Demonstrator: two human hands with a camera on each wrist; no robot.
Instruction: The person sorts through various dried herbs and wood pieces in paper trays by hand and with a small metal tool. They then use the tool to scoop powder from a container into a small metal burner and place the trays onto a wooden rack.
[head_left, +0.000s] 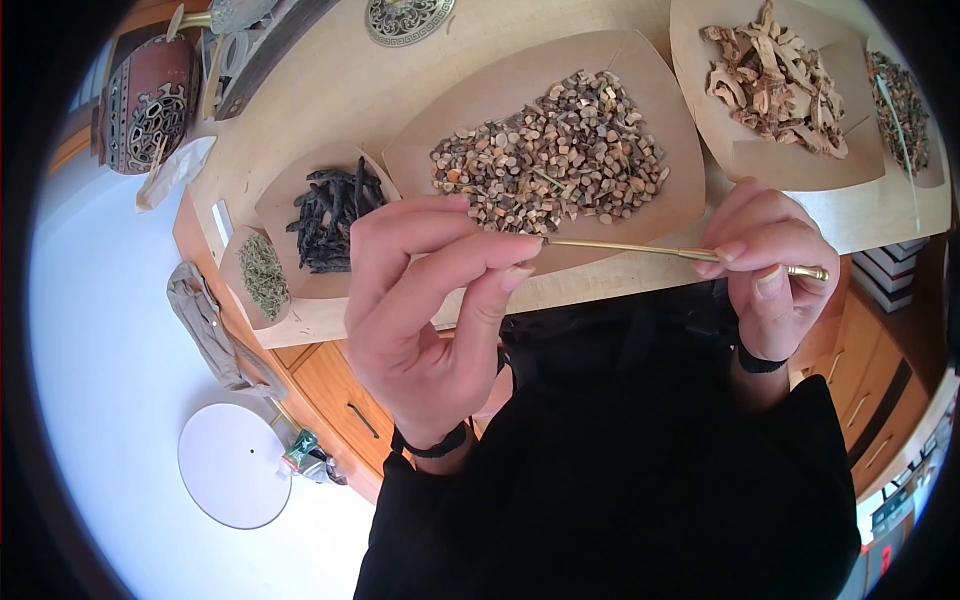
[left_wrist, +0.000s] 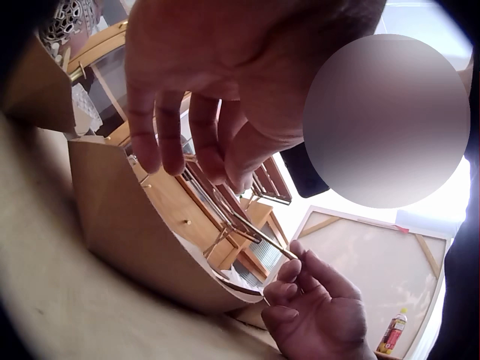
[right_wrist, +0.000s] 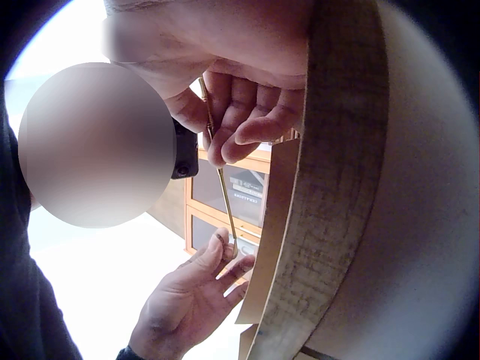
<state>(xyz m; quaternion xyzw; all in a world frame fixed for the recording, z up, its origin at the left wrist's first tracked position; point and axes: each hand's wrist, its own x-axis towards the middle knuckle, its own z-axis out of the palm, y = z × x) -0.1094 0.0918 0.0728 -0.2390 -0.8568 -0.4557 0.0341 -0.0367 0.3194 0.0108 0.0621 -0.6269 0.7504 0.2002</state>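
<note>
A thin brass rod-like tool [head_left: 620,246] with a ringed, knob-ended handle is held level between both hands, over the front edge of a paper tray. My right hand [head_left: 775,255] grips the handle between thumb and fingers, its knob sticking out to the right. My left hand [head_left: 425,310] pinches the narrow tip between thumb and index finger. In the right wrist view the brass tool [right_wrist: 227,202] slants down to the left hand [right_wrist: 184,304], whose fingertips partly hide its end. Behind the hands, the large tray [head_left: 420,125] bears a heap of small brown chopped stem pieces [head_left: 560,150].
Smaller trays hold dark twisted strips [head_left: 325,205] and green dried herb [head_left: 262,275] at left. To the right lie pale woody slices [head_left: 775,85] and another herb mix [head_left: 903,110]. A patterned metal disc [head_left: 405,18] sits at the back, a reddish pot [head_left: 150,105] far left.
</note>
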